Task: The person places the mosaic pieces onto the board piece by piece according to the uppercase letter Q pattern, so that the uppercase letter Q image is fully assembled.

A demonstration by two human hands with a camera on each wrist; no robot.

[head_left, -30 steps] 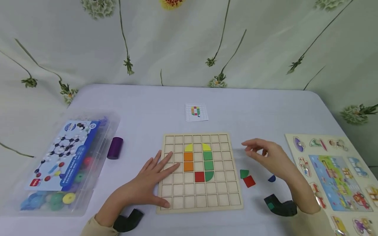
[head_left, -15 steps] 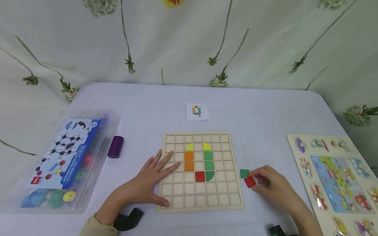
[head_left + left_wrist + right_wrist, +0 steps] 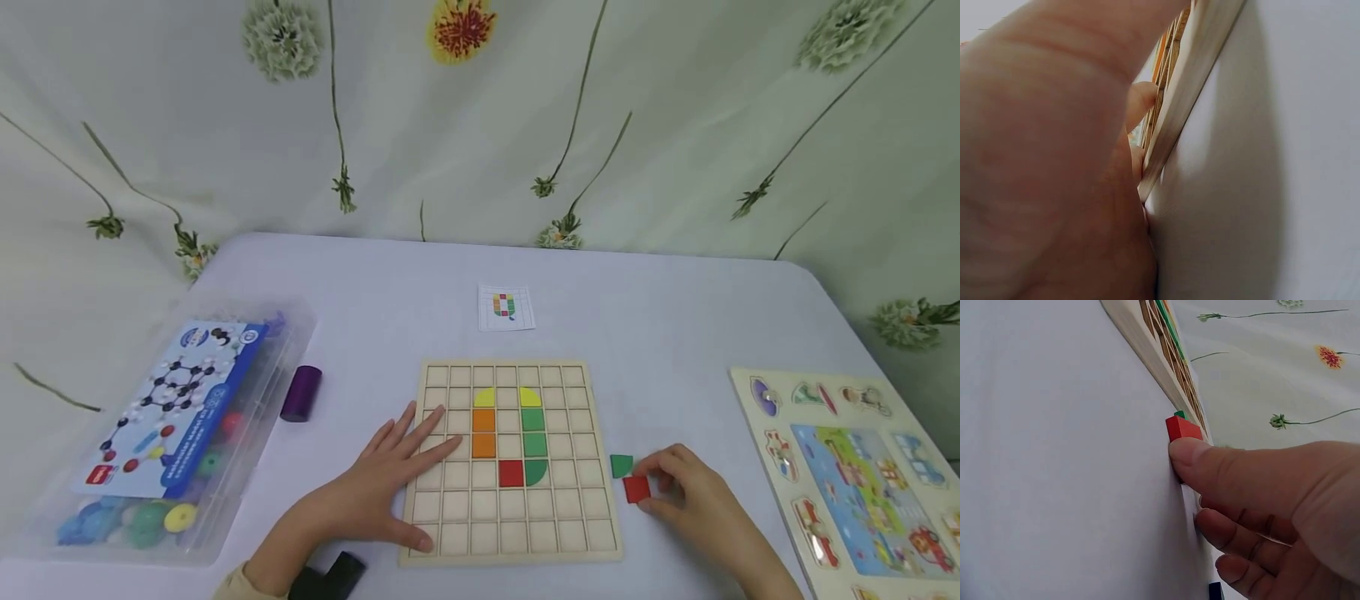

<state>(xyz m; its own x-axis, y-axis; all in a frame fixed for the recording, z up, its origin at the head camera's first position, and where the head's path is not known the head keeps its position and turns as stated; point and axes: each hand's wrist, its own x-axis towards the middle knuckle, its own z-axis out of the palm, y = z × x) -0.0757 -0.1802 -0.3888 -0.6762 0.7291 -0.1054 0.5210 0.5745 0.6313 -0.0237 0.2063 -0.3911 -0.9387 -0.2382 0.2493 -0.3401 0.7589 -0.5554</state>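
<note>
With fingers spread, my left hand [image 3: 367,492] rests on the left side of the wooden grid board [image 3: 516,533]. Thumb and forefinger of my right hand [image 3: 697,504] pinch a red square block [image 3: 637,489] to the right of the board, also close up in the right wrist view. A green quarter-round block [image 3: 621,466] lies just beyond it. Yellow, orange, green and red blocks, such as a red square [image 3: 511,473], sit in the board's cells. A dark blue piece [image 3: 1215,591] shows below the right hand's fingers in the right wrist view; in the head view it is hidden.
A small pattern card [image 3: 506,307] lies behind the board. At left are a clear molecular model box [image 3: 225,521] and a purple cylinder [image 3: 302,393]. A picture puzzle board [image 3: 862,492] occupies the right side. A flower-patterned cloth [image 3: 675,125] hangs behind the table.
My right hand has come down from beside the board's upper right to the red square and taken hold of it; the square has turned slightly. My left hand stays put. The head view tilts up.
</note>
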